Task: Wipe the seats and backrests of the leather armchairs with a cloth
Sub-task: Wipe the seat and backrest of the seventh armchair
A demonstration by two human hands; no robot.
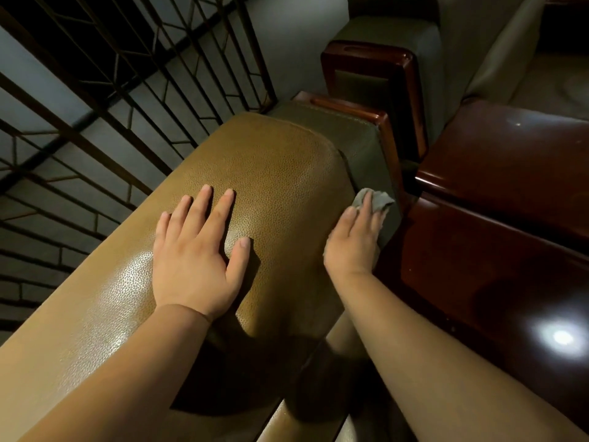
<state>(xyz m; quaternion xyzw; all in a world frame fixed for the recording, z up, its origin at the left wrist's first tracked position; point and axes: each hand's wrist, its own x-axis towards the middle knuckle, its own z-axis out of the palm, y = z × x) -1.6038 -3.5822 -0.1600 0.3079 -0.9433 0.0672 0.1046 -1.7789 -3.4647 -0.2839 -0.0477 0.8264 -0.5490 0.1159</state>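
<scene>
The tan leather backrest (271, 161) of an armchair runs from lower left to the middle of the view, seen from above. My left hand (197, 253) rests flat on its top with fingers spread and straight. My right hand (353, 240) presses a small grey cloth (379, 200) against the backrest's right end, where it meets the olive armrest (357, 135). The fingers of that hand lie fairly straight over the cloth, and most of the cloth is hidden under the palm.
Glossy dark wooden tables (497, 224) stand right of the armchair. A second armchair with a wood-trimmed arm (373, 78) stands beyond. A dark lattice screen (105, 90) fills the upper left, behind the backrest.
</scene>
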